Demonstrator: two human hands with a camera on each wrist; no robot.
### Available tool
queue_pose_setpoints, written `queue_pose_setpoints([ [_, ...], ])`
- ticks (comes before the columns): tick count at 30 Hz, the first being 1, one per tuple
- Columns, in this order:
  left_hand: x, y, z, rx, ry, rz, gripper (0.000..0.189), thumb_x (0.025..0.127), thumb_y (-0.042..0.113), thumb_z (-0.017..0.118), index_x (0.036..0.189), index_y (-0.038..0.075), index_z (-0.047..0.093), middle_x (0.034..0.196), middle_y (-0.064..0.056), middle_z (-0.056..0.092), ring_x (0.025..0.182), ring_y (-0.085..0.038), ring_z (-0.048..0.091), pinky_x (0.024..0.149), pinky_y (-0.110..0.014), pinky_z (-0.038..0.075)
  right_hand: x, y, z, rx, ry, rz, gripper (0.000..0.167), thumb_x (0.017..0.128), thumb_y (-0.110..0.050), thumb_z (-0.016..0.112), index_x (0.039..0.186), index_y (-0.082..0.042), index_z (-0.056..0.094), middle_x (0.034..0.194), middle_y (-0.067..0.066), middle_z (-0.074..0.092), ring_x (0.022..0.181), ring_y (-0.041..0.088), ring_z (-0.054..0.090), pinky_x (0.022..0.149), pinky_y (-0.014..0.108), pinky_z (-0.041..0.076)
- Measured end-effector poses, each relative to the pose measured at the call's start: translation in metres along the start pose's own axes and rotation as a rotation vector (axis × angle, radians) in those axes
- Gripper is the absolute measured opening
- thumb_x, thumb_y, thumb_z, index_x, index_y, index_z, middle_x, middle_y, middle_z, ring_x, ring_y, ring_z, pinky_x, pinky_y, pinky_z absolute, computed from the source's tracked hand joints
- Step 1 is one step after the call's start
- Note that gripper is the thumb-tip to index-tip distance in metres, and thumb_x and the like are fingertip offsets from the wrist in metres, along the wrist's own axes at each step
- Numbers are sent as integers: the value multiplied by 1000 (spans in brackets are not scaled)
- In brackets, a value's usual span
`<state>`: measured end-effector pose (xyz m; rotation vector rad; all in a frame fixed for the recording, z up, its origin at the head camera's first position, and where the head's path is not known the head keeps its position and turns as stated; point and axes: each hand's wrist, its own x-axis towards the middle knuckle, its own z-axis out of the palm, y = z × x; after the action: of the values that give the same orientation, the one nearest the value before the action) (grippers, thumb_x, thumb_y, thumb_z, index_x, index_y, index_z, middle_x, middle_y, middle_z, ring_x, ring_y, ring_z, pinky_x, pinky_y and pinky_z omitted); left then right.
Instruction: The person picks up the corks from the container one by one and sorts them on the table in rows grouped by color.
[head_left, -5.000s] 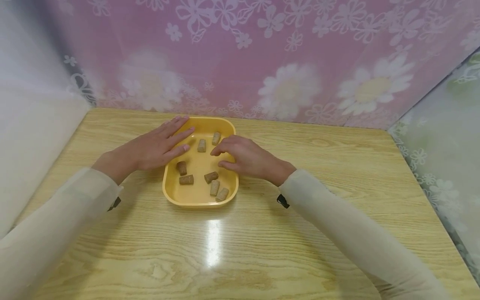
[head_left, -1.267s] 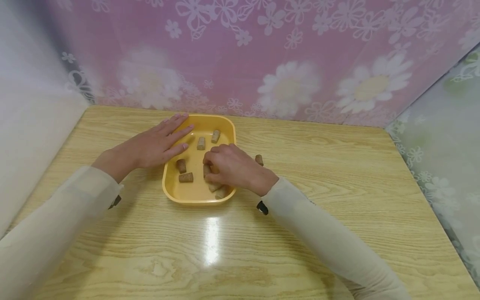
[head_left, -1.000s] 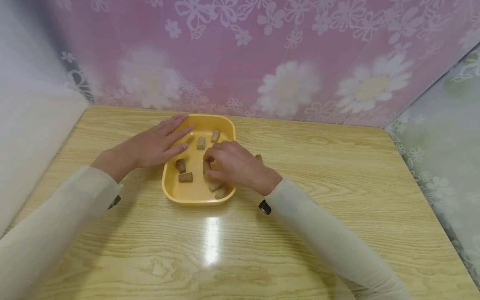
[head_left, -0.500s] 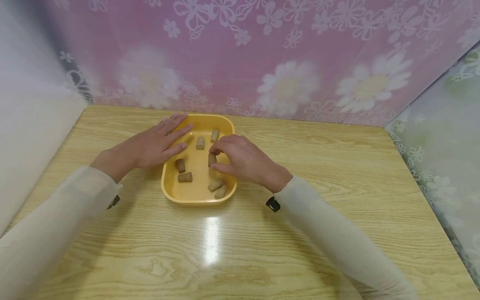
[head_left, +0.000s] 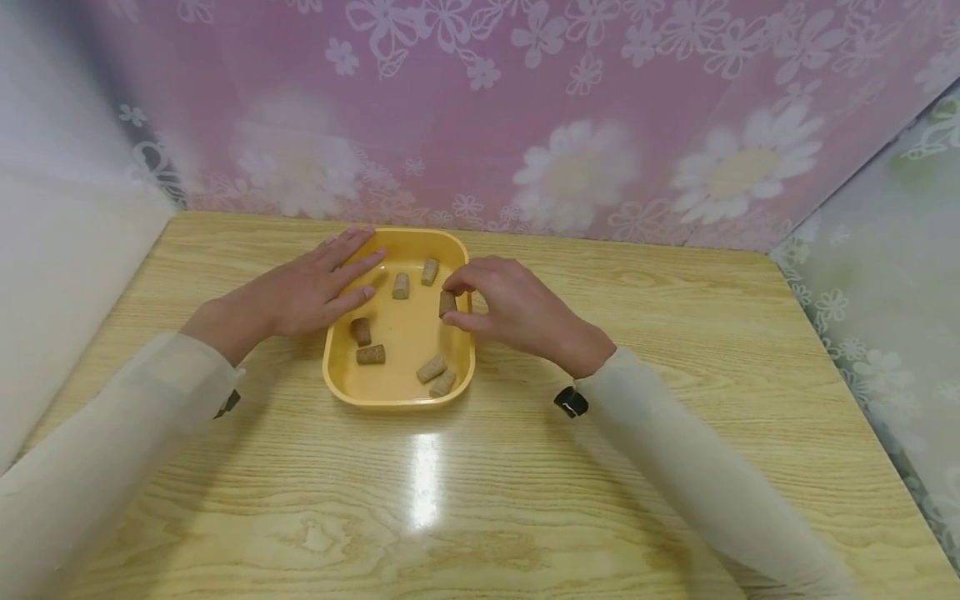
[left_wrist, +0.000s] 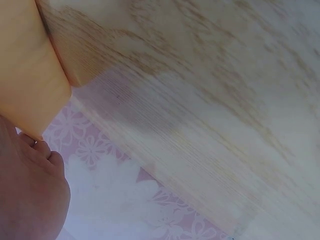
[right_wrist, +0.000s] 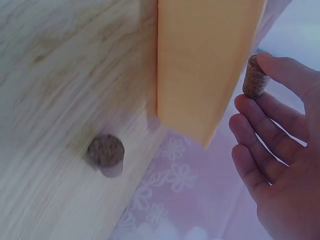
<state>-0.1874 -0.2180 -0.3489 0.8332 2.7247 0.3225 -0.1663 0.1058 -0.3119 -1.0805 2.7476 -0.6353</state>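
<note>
My right hand [head_left: 513,304] pinches a brown cork [head_left: 447,304] between thumb and fingertip, above the right rim of the yellow tray [head_left: 390,404]. In the right wrist view the same cork [right_wrist: 255,77] sits end to end between thumb and forefinger, level with the tray's edge. My left hand [head_left: 303,292] lies over the tray's left rim with its fingers spread. Inside the tray are two pale corks [head_left: 401,286] toward the back, two darker corks [head_left: 371,355] at the left and two pale corks [head_left: 431,368] at the front right.
Another cork [right_wrist: 106,151] stands on the wooden table [head_left: 637,467] to the right of the tray; in the head view my right hand hides it. A pink flowered curtain [head_left: 465,150] hangs behind the table's far edge.
My right hand has taken a brown cork from the tray and raised it toward the right rim. Another cork has come to stand on the table. My left hand stays in place.
</note>
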Motion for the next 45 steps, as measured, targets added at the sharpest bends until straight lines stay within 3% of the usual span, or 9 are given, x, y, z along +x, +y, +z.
queue_pose_setpoints([
  [9, -1, -1, 1, -2, 2, 4, 70, 119, 55, 28, 178, 25, 6, 185, -5, -12, 172, -37, -8, 138, -64, 5, -11, 11, -10, -11, 48, 3, 30, 102, -30, 81, 125, -12, 77, 122, 3, 77, 117, 24, 70, 108, 45, 54],
  [28, -1, -1, 2, -11, 4, 2, 70, 119, 54, 29, 178, 25, 6, 185, -4, -12, 171, -38, -7, 137, -66, 7, -37, 33, -29, -3, 79, 132, 33, 103, -30, 80, 130, -12, 75, 132, 6, 75, 122, 29, 67, 108, 51, 54],
  [45, 0, -1, 2, -6, 9, 11, 70, 119, 55, 27, 178, 25, 6, 185, -5, -12, 171, -38, -8, 137, -65, 6, -54, 57, -29, -37, 91, 188, 34, 104, -28, 78, 131, -8, 76, 132, 11, 75, 119, 33, 69, 105, 54, 55],
])
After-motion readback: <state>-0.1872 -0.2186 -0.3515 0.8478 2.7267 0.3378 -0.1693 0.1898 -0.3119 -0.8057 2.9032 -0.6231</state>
